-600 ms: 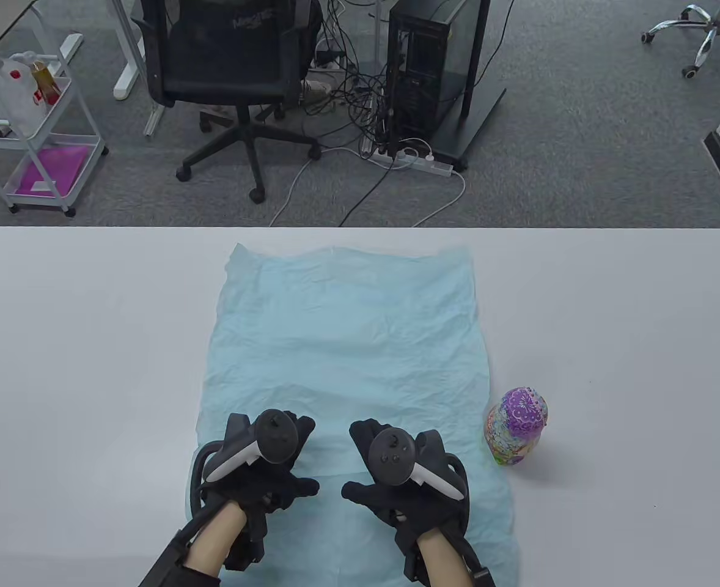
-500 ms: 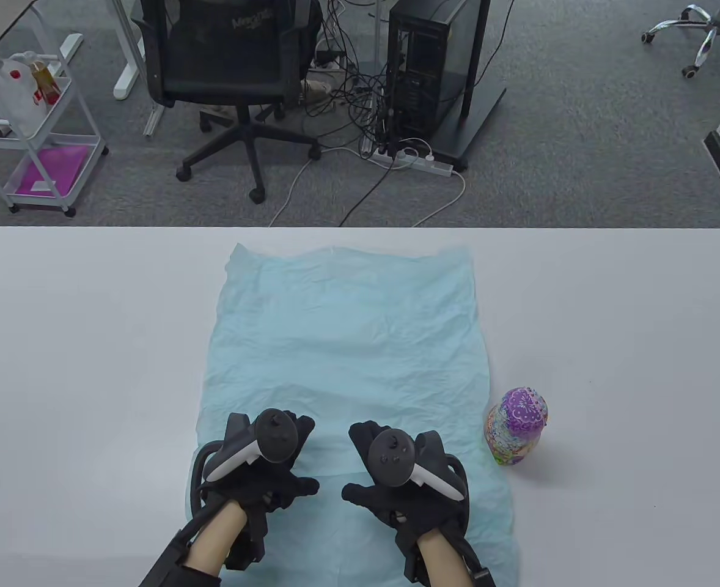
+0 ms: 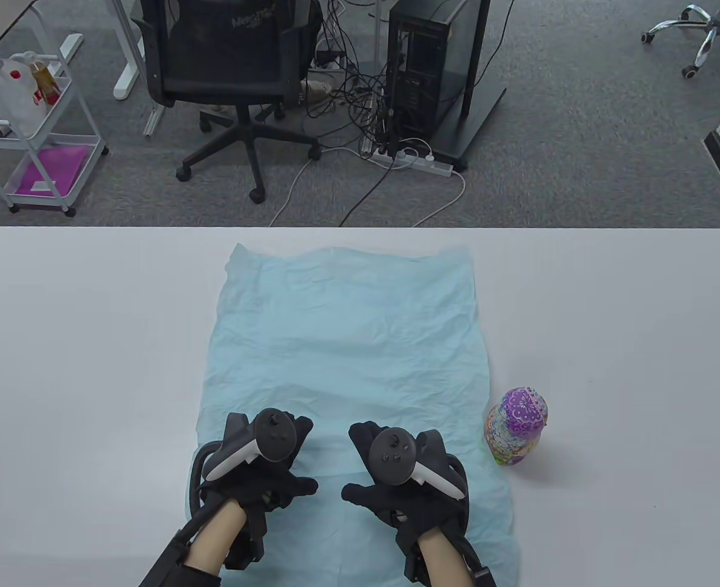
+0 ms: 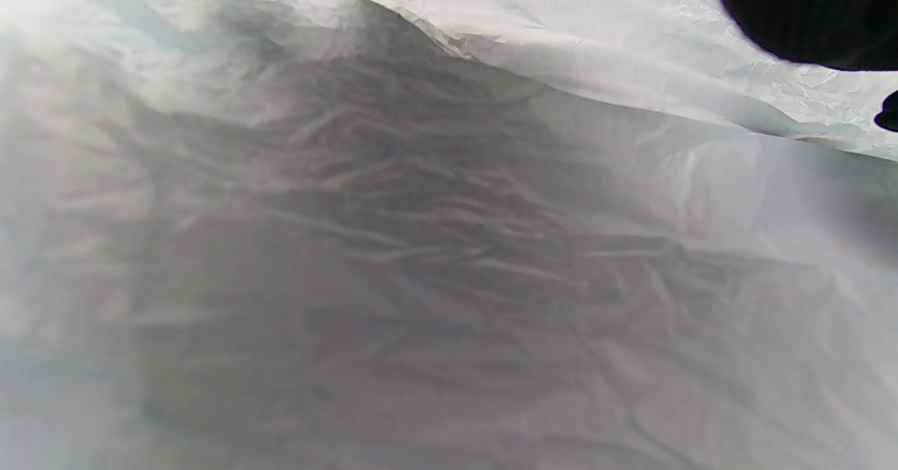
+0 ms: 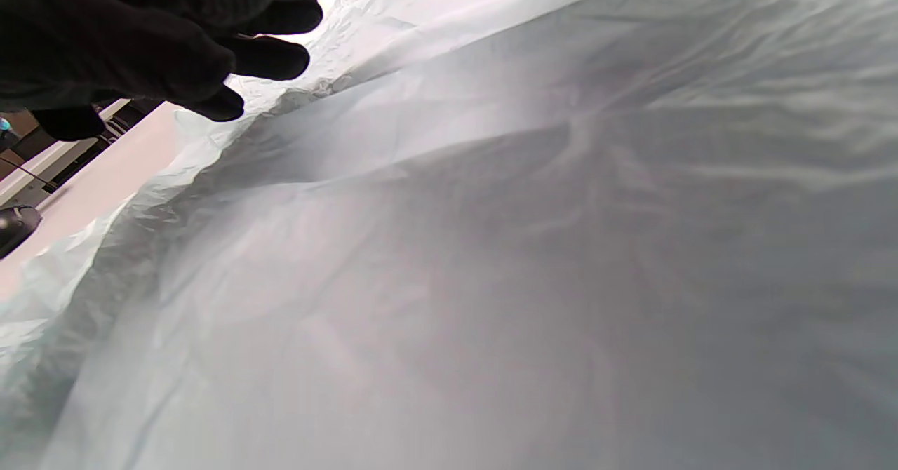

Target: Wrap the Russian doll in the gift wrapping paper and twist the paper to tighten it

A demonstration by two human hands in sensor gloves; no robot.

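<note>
A crinkled light blue sheet of wrapping paper (image 3: 348, 342) lies flat on the white table (image 3: 79, 367), running from mid-table to the near edge. The Russian doll (image 3: 516, 426), purple-topped with a bright flowered pattern, stands upright on the table just off the paper's right edge. My left hand (image 3: 268, 452) and right hand (image 3: 390, 465) rest palm down, side by side, on the near part of the paper with fingers spread and holding nothing. Both wrist views show only creased paper (image 4: 449, 245) (image 5: 491, 245) close up, with dark glove fingertips (image 5: 266, 56) at the top.
Beyond the table's far edge are an office chair (image 3: 231, 73), a computer tower (image 3: 433, 67) with tangled cables, and a white trolley (image 3: 30, 134) at the left. Bare table surface lies on both sides of the paper.
</note>
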